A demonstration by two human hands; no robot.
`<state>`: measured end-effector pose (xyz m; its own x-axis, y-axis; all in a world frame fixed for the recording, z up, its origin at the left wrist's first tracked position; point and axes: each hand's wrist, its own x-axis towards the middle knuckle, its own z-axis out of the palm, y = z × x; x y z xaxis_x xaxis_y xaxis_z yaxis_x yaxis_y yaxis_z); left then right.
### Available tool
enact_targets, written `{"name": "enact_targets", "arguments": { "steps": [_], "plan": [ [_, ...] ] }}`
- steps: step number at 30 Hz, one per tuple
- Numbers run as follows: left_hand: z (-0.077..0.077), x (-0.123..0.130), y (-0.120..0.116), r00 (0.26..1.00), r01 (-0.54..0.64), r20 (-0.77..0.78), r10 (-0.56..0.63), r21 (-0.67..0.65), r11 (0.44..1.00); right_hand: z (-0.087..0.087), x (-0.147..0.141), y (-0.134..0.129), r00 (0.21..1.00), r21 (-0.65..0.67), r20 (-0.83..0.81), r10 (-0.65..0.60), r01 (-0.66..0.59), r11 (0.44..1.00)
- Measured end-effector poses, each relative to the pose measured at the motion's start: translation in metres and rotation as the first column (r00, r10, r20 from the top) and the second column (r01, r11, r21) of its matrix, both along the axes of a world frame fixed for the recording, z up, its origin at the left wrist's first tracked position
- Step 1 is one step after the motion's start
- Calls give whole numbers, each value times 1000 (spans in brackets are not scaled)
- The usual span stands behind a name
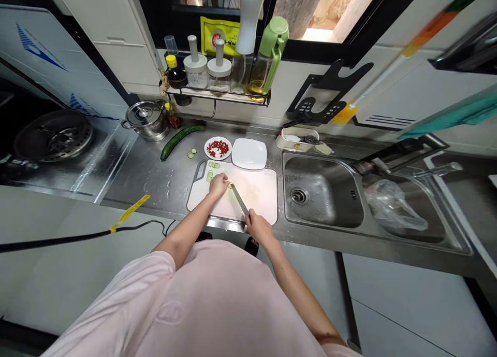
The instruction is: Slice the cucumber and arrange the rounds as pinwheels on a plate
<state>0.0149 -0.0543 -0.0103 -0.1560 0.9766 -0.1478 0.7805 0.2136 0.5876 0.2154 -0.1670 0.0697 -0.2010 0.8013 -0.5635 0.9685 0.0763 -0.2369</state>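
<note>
- Nearest, the person's right hand (258, 227) is curled around the handle of a narrow, straight-bladed metal knife (240, 200), which points away over the board.
- The flat, white, grey-edged rectangular cutting board (256, 191) lies on the brushed-steel counter (151, 186), its front edge towards the person.
- The left hand (219, 185) has its fingers drawn together beside a small pale-green cucumber piece (230, 185) at the blade's tip; whether they pinch it or merely touch it cannot be told.
- Left of and beyond those fingers, thin, round, pale-green slices (210, 176) are already cut and lie overlapping on the board.
- Behind the board stand a round white plate (206, 143) of chopped red pieces (222, 146), apparently finished, and a squarish white dish (249, 154).
- Farther left, a few loose pale-green rounds (191, 153) lie near a long, curved, dark-green cucumber (179, 139), seemingly uncut; slicing looks only partly done.
</note>
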Motion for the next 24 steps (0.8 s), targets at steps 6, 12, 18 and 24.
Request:
{"name": "enact_targets", "arguments": {
  "steps": [6, 12, 18, 24],
  "plan": [
    [2, 0, -1, 1000, -5, -1, 5, -19, 1000, -6, -6, -4, 1000, 12, 25, 4, -4, 1000],
    [-1, 0, 1, 1000, -1, 13, 1, -2, 1000, -8, -12, -7, 1000, -2, 26, -7, 7, 1000],
    [-4, -1, 2, 1000, -2, 9, 2, 1, 1000, -9, -18, -5, 999, -15, 26, -25, 25, 1000],
    [-5, 0, 2, 1000, -5, 7, 5, -2, 1000, -5, -23, 1, 999, -48, 14, -40, 41, 998]
  ]
}}
